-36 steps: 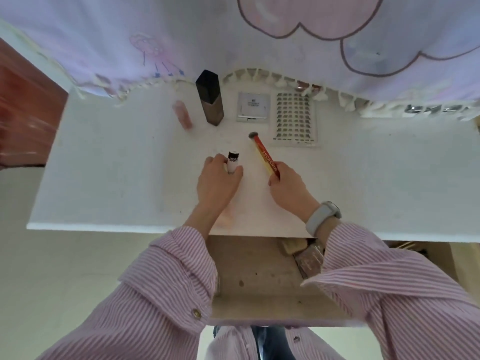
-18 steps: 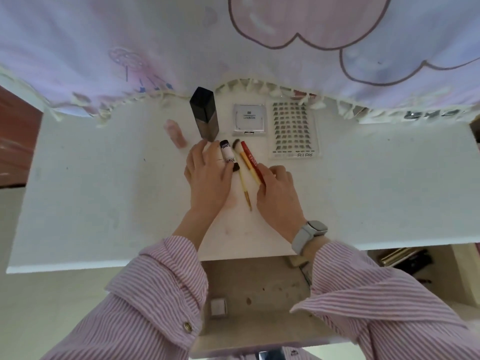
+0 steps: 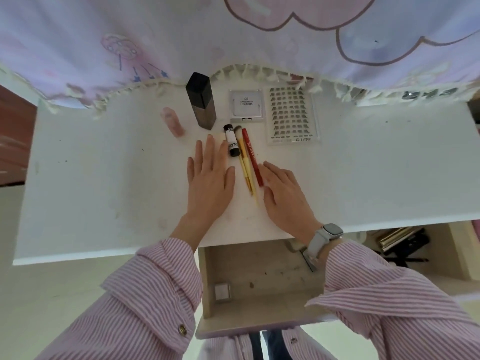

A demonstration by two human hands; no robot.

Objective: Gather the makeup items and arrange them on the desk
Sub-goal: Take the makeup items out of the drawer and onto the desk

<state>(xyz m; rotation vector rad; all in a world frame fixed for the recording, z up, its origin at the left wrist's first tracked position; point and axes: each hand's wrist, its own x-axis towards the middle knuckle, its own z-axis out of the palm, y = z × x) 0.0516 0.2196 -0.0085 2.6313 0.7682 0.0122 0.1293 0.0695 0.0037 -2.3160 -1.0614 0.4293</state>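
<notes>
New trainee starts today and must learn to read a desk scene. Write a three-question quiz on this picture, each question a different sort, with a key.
1. True or false: the left hand holds the small white tube with black caps in a closed grip.
2. Which item lies nearest the right hand? A) the red pencil B) the clear tray of false lashes C) the tall black and brown rectangular bottle
3. Fill in: the square white compact lies between the bottle and the ____.

Key: 1 false, both hands lie flat and open on the white desk. 2 A. 3 lash tray.
</notes>
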